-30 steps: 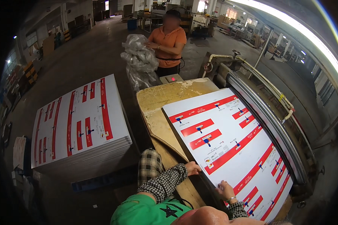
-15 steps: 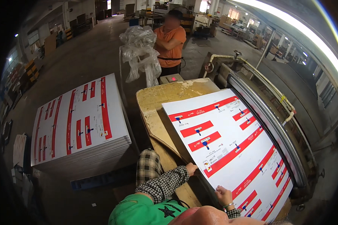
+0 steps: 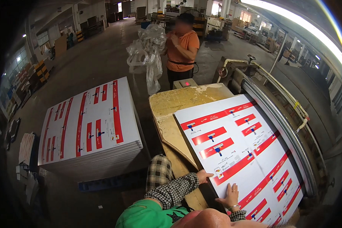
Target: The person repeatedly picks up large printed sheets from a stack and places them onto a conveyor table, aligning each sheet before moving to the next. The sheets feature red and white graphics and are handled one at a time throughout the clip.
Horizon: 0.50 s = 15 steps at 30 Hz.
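Note:
A large white printed sheet (image 3: 262, 171) with red bands and blue marks lies on the worn wooden feed table, its far right side against a long metal roller (image 3: 279, 125). My left hand (image 3: 204, 176) is at the sheet's near left edge, a finger stretched out and touching the printed margin; its other fingers are partly hidden. Lower down, my right hand (image 3: 230, 197) rests flat on the sheet with fingers spread, thumb towards the edge. A bracelet circles that wrist. Neither hand appears to grip the sheet.
To the left stands a tall stack of similar printed sheets (image 3: 76, 125) on a blue pallet (image 3: 114, 182). Beyond the wooden table (image 3: 167, 110), a person in an orange shirt (image 3: 186, 43) stands beside bundled clear plastic film (image 3: 150, 49). Pipes (image 3: 277, 81) run along the machine.
My right hand has gone from pinching at the sheet's edge to lying flat with fingers spread. My left finger now reaches onto the margin. The view has shifted; the person's arms are raised higher.

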Each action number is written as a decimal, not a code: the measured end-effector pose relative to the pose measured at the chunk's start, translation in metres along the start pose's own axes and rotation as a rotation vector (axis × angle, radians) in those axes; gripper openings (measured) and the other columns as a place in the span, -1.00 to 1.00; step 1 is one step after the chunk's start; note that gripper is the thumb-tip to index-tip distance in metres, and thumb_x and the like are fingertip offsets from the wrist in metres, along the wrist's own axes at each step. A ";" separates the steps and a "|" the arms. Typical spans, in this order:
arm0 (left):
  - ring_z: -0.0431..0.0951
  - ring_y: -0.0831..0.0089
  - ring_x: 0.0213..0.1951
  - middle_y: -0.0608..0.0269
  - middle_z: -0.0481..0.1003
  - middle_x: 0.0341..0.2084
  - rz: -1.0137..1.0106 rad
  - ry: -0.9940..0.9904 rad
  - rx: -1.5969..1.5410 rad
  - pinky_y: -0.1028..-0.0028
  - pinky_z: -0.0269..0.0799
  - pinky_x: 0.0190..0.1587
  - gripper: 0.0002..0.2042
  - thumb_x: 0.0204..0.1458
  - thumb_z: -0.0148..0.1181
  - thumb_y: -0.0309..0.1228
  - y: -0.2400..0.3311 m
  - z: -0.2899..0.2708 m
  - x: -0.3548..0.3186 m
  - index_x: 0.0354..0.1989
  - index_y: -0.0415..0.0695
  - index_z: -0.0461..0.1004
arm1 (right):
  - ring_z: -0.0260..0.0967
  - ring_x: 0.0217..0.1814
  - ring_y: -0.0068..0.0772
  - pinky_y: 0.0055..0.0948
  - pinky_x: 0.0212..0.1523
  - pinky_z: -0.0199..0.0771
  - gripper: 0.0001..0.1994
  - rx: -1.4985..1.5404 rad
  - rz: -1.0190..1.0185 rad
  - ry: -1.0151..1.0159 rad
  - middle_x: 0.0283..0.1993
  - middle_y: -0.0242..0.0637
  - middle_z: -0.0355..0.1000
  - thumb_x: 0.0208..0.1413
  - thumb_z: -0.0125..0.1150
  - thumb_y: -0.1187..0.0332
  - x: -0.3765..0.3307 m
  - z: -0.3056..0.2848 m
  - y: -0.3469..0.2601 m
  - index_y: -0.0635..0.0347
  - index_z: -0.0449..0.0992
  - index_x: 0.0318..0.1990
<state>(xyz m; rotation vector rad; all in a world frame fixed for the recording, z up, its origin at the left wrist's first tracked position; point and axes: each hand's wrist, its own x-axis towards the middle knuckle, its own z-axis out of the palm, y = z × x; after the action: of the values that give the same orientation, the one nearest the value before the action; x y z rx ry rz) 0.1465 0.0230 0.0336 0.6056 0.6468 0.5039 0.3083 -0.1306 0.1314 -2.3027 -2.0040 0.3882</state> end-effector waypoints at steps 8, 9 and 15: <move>0.43 0.40 -0.13 0.09 0.42 -0.10 -0.141 -0.210 -0.004 0.43 0.42 -0.23 -0.58 -0.12 0.16 -0.50 0.024 -0.002 -0.019 -0.02 -0.33 0.32 | 0.34 -0.06 0.02 -0.29 0.00 0.32 -0.64 0.446 -0.032 0.007 -0.09 0.09 0.38 -0.14 0.24 0.30 -0.002 -0.016 0.025 0.39 0.47 -0.20; 0.45 0.39 -0.14 0.07 0.43 -0.11 -0.160 -0.189 -0.006 0.42 0.43 -0.22 -0.60 -0.10 0.16 -0.50 0.021 -0.006 -0.013 -0.04 -0.35 0.33 | 0.41 -0.14 -0.03 -0.30 -0.07 0.38 -0.70 0.521 -0.023 0.068 -0.16 0.06 0.43 -0.10 0.19 0.34 -0.004 -0.015 0.028 0.38 0.49 -0.23; 0.44 0.36 -0.32 0.06 0.43 -0.32 -0.154 0.185 0.135 0.40 0.39 -0.35 -0.72 -0.03 0.08 -0.46 -0.014 -0.029 0.015 -0.18 -0.40 0.39 | 0.45 -0.16 -0.10 -0.35 -0.15 0.43 -0.77 0.574 -0.020 0.335 -0.24 0.10 0.45 -0.08 0.09 0.45 -0.020 -0.094 0.004 0.38 0.50 -0.25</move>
<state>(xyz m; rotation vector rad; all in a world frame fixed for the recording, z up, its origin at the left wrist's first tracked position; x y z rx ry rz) 0.1406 0.0323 -0.0006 0.6352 0.9014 0.3769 0.3312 -0.1402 0.2240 -1.8450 -1.5072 0.4646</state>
